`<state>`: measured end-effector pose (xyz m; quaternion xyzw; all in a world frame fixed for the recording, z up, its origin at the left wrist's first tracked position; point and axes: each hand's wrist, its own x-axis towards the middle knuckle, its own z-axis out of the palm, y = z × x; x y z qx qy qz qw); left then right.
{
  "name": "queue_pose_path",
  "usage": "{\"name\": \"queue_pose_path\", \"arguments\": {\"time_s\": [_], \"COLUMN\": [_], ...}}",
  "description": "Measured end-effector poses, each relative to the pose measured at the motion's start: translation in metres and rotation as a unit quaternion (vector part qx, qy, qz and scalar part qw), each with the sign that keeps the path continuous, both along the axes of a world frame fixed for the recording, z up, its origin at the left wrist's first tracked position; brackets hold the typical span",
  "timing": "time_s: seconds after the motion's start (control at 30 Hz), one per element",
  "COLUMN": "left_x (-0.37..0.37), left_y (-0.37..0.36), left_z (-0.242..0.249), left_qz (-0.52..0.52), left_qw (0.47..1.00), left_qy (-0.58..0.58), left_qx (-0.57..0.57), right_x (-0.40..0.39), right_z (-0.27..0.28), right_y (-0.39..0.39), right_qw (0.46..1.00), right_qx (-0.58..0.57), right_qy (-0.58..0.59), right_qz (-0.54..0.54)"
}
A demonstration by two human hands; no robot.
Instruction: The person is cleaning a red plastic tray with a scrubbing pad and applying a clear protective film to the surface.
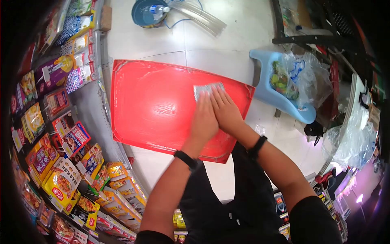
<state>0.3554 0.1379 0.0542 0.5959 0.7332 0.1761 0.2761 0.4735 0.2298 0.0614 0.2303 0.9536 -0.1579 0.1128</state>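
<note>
A folded grey-white cloth lies against the red surface of a shallow rectangular tray, near its right end. My left hand presses on the cloth from the left, fingers stretched forward and close together. Beside it and touching it, my right hand holds the cloth's right part down with straight fingers. Most of the cloth's lower part is hidden beneath the fingers. Wet-looking streaks and a whitish round smear show on the tray, which has a low raised rim.
Shelves of packaged food run along the left. To the right stands a light-blue plastic stool with a clear bag and greens on it. A dark blue bucket holding a plastic bottle sits on the tiled floor beyond the tray.
</note>
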Motion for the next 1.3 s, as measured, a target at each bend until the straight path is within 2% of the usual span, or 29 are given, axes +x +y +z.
{"name": "queue_pose_path", "arguments": {"time_s": [0.1, 0.17, 0.2, 0.27, 0.3, 0.37, 0.4, 0.47, 0.5, 0.57, 0.7, 0.8, 0.87, 0.9, 0.97, 1.0, 1.07, 1.3], "left_x": [-0.038, -0.057, -0.062, -0.060, -0.055, -0.039, -0.036, -0.042, -0.044, -0.049, -0.056, -0.061, -0.066, -0.063, -0.055, -0.052, -0.037, -0.031], "left_y": [0.018, 0.007, -0.003, -0.027, -0.037, -0.048, -0.043, -0.038, -0.029, -0.013, -0.013, -0.020, -0.032, -0.039, -0.062, -0.079, -0.101, -0.136], "left_z": [0.006, 0.016, 0.020, 0.022, 0.026, 0.029, 0.030, 0.032, 0.035, 0.039, 0.032, 0.031, 0.031, 0.039, 0.063, 0.061, 0.048, 0.028], "left_qz": [-0.032, 0.005, -0.002, -0.030, -0.037, -0.080, -0.082, 0.041, 0.044, 0.084, 0.076, 0.089, 0.079, 0.090, 0.109, 0.126, 0.173, 0.293], "left_qw": [0.999, 0.999, 0.999, 0.995, 0.994, 0.991, 0.991, 0.999, 0.998, 0.995, 0.994, 0.994, 0.997, 0.996, 0.990, 0.988, 0.982, 0.948], "left_qy": [0.039, 0.016, 0.022, 0.064, 0.064, 0.082, 0.077, -0.013, -0.014, 0.056, 0.077, 0.057, 0.020, 0.013, 0.049, 0.020, -0.008, -0.110], "left_qx": [-0.005, -0.036, -0.040, -0.074, -0.076, -0.068, -0.070, -0.033, -0.036, 0.013, -0.008, -0.040, 0.000, -0.002, 0.071, 0.082, 0.073, 0.055], "right_x": [-0.031, -0.046, -0.044, -0.030, -0.019, 0.009, 0.021, 0.033, 0.030, 0.020, -0.007, -0.020, -0.014, -0.009, 0.001, 0.006, 0.020, 0.015], "right_z": [-0.005, -0.006, -0.006, -0.005, -0.008, -0.016, -0.014, -0.014, -0.007, 0.013, 0.010, 0.007, 0.016, 0.027, 0.050, 0.054, 0.052, 0.044], "right_y": [0.015, 0.014, 0.010, -0.003, -0.009, -0.013, -0.007, 0.004, 0.015, 0.035, 0.027, 0.011, 0.006, 0.003, -0.007, -0.018, -0.041, -0.085], "right_qw": [0.997, 0.990, 0.989, 0.971, 0.970, 0.980, 0.981, 0.952, 0.951, 0.944, 0.943, 0.957, 0.938, 0.940, 0.928, 0.930, 0.938, 0.920], "right_qx": [0.026, -0.043, -0.046, -0.151, -0.152, -0.078, -0.081, -0.195, -0.199, -0.203, -0.226, -0.189, -0.263, -0.264, -0.225, -0.228, -0.268, -0.326], "right_qy": [0.055, 0.133, 0.138, 0.184, 0.185, 0.167, 0.163, 0.235, 0.233, 0.238, 0.213, 0.162, 0.170, 0.160, 0.262, 0.258, 0.163, 0.110], "right_qz": [-0.036, -0.026, -0.034, -0.030, -0.036, 0.075, 0.073, 0.030, 0.033, -0.100, -0.123, -0.145, -0.152, -0.143, -0.139, -0.126, -0.147, -0.190]}}
